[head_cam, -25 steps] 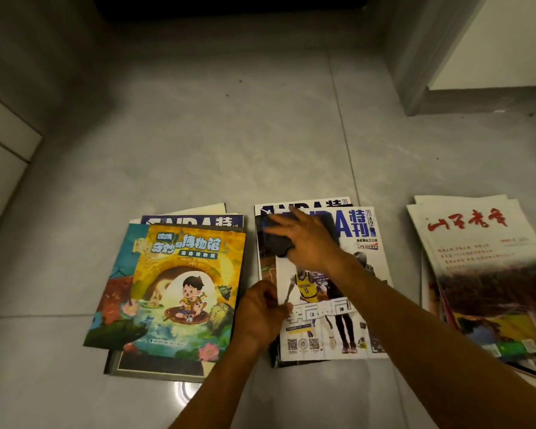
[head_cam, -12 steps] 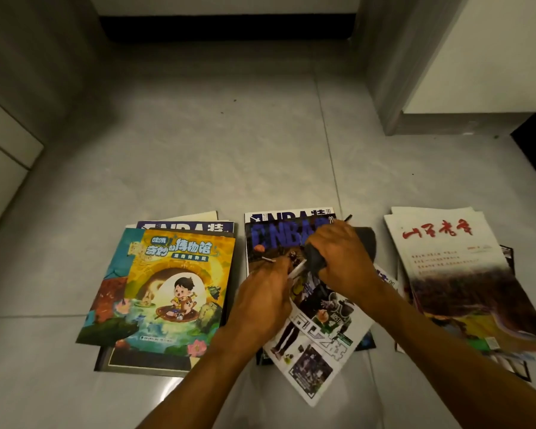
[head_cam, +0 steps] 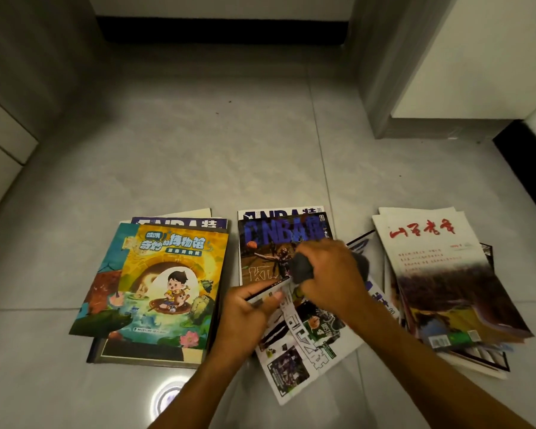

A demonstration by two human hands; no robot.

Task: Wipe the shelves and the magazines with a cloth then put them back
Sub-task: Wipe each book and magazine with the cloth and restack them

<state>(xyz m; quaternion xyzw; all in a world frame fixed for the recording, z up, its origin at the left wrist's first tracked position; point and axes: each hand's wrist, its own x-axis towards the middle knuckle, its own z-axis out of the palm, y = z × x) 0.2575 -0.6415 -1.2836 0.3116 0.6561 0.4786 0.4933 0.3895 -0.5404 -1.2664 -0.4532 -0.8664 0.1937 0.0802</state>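
Observation:
Three piles of magazines lie on the grey tiled floor. My left hand (head_cam: 248,317) pinches the edge of a white basketball magazine (head_cam: 307,351), which is lifted and turned askew over the middle pile. My right hand (head_cam: 331,274) grips a dark grey cloth (head_cam: 302,266) against that magazine. Beneath it, a dark NBA magazine (head_cam: 270,243) tops the middle pile. The left pile shows a yellow cartoon magazine (head_cam: 167,286) on top. The right pile carries a white magazine with red characters (head_cam: 430,261).
A grey cabinet corner (head_cam: 384,88) stands at the back right, with a dark gap (head_cam: 220,29) under a unit at the back. A white panel (head_cam: 0,150) lines the left side. Floor tiles (head_cam: 198,156) stretch behind the piles.
My left hand has lifted the white magazine off the middle pile and swung it askew, uncovering the dark NBA cover. My right hand with the cloth has moved right and nearer along it.

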